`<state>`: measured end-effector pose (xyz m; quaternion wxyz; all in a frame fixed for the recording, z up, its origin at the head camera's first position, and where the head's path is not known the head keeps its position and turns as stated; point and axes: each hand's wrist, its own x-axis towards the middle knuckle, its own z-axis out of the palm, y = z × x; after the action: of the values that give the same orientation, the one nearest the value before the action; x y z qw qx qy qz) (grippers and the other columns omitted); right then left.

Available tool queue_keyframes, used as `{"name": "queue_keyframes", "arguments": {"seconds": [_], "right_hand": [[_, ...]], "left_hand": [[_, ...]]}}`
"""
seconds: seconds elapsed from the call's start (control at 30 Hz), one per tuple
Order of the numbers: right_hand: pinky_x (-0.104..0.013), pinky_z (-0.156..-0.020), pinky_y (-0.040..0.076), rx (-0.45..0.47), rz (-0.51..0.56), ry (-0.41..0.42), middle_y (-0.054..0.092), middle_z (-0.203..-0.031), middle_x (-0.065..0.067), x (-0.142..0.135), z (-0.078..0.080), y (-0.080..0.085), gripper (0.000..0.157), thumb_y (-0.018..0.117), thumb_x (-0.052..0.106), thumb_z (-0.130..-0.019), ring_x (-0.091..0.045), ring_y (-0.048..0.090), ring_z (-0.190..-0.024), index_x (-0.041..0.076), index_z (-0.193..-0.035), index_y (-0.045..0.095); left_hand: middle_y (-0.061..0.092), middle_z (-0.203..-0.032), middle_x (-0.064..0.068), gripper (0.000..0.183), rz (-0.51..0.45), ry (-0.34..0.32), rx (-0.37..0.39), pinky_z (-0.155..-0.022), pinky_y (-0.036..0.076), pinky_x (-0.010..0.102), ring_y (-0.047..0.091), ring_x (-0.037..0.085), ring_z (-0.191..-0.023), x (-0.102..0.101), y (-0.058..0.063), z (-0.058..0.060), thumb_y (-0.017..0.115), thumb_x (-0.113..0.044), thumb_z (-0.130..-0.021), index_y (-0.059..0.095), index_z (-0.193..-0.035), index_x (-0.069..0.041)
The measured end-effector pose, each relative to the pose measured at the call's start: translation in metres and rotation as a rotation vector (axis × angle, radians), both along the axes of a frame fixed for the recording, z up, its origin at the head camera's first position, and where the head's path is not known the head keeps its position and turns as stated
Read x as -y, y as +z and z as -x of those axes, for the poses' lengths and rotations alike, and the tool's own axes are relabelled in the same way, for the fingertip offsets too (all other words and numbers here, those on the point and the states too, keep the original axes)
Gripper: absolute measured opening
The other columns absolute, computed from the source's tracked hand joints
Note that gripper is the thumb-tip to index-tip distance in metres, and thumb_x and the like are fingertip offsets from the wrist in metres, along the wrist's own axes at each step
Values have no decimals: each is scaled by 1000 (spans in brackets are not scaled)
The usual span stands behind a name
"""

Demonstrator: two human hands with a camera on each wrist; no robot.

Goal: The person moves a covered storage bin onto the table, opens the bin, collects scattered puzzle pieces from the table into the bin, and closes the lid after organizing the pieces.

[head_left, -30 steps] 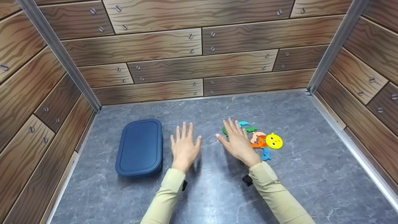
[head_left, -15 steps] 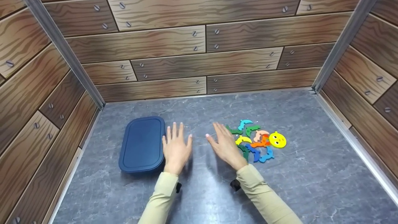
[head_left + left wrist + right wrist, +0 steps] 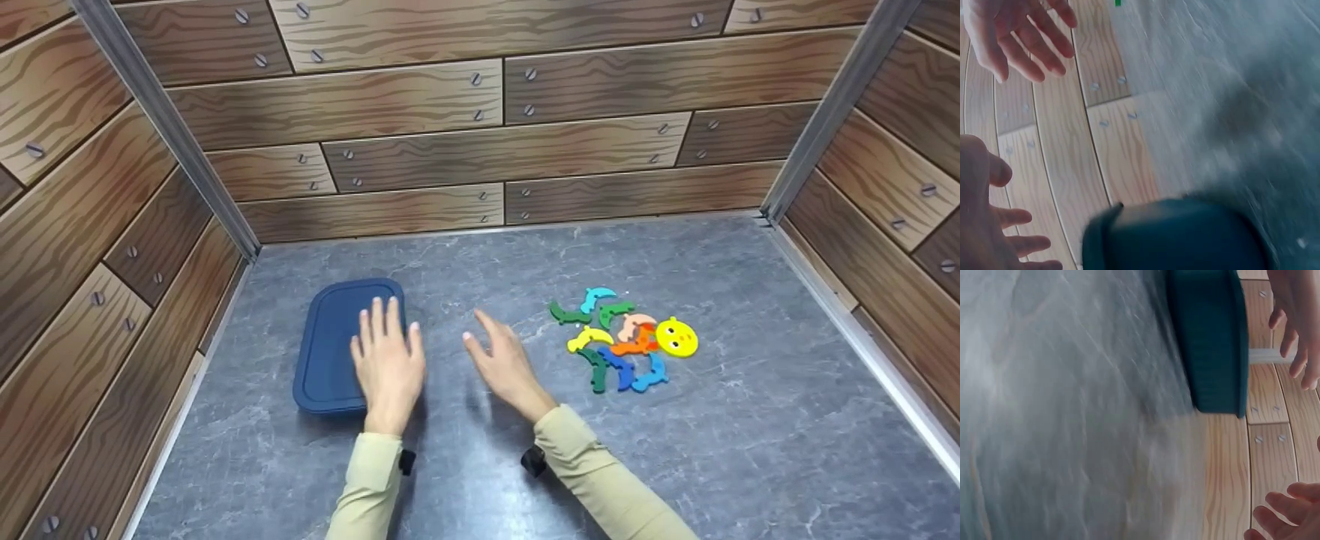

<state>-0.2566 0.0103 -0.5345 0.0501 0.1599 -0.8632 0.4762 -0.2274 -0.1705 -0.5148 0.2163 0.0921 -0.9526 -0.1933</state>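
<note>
A dark blue lidded box (image 3: pixel 330 345) lies on the grey marbled table at the left. My left hand (image 3: pixel 390 367), fingers straight and slightly spread, hovers over the box's right side and overlaps its lid in the head view. To the right of the box, my right hand (image 3: pixel 510 367) hangs above the table with its thumb and forefinger apart, holding nothing. In the left wrist view, the box (image 3: pixel 1179 236) shows at the bottom, with both hands at the left. The right wrist view shows the box's ribbed side (image 3: pixel 1207 343) and the left hand (image 3: pixel 1300 326) beyond its lid.
Right of my hands lies a cluster of flat, colourful curved toy pieces, among them a yellow one (image 3: pixel 589 339), a dark green one (image 3: pixel 596 369) and an orange one (image 3: pixel 634 343). A round yellow smiling face piece (image 3: pixel 676 337) sits beside them. Wood-patterned walls (image 3: pixel 412 157) enclose the table.
Both hands have moved left, the left one from beside the box to over its lid. The right hand has left the toy pieces, which now show fully.
</note>
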Motion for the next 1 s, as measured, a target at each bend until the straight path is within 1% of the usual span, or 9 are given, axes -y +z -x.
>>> {"name": "queue_keyframes", "arguments": {"seconds": [0.17,0.3,0.47,0.67,0.77,0.9,1.0], "right_hand": [[-47,-112,29,22,-15,42,45,-148,-14,16,-4,-3,55,52,37,-101,-32,41,-136,11,-149,44],[-48,-114,26,44,-16,79,41,-151,-15,26,-6,-4,57,51,39,-101,-33,37,-139,11,-150,41],[-48,-114,25,68,-17,111,39,-153,-12,38,-8,-5,59,51,42,-101,-30,35,-140,12,-151,40],[-49,-113,28,106,-7,118,37,-154,-12,50,-12,-6,65,56,45,-97,-31,36,-139,13,-151,39],[-49,-112,30,102,0,125,38,-153,-13,56,-14,-8,66,60,42,-96,-32,39,-137,11,-151,40],[-48,-110,34,95,18,143,39,-152,-16,66,-15,-11,65,63,38,-95,-32,44,-134,8,-149,42],[-48,-110,34,121,25,147,38,-152,-16,72,-16,-12,66,62,41,-95,-31,44,-134,8,-149,41]], "left_hand": [[24,-160,13,59,-55,52,-1,-114,16,59,14,34,-148,22,0,-5,38,-42,-104,33,-155,-13],[24,-160,14,61,-85,108,-6,-114,15,59,15,35,-147,42,-1,-7,39,-44,-103,33,-155,-12],[20,-161,15,63,-150,161,0,-114,13,60,13,37,-147,64,-5,-14,39,-45,-103,31,-155,-10],[14,-162,16,65,-262,180,35,-115,8,60,9,37,-148,82,-8,-23,38,-46,-103,28,-156,-9],[13,-162,16,65,-296,195,42,-114,9,61,8,37,-148,89,-9,-27,40,-44,-103,28,-156,-9],[11,-163,17,65,-295,197,26,-113,12,62,6,37,-148,100,-10,-30,46,-41,-102,29,-155,-7],[11,-162,17,66,-286,186,17,-112,15,63,6,37,-148,109,-12,-32,51,-39,-100,30,-154,-6]]}}
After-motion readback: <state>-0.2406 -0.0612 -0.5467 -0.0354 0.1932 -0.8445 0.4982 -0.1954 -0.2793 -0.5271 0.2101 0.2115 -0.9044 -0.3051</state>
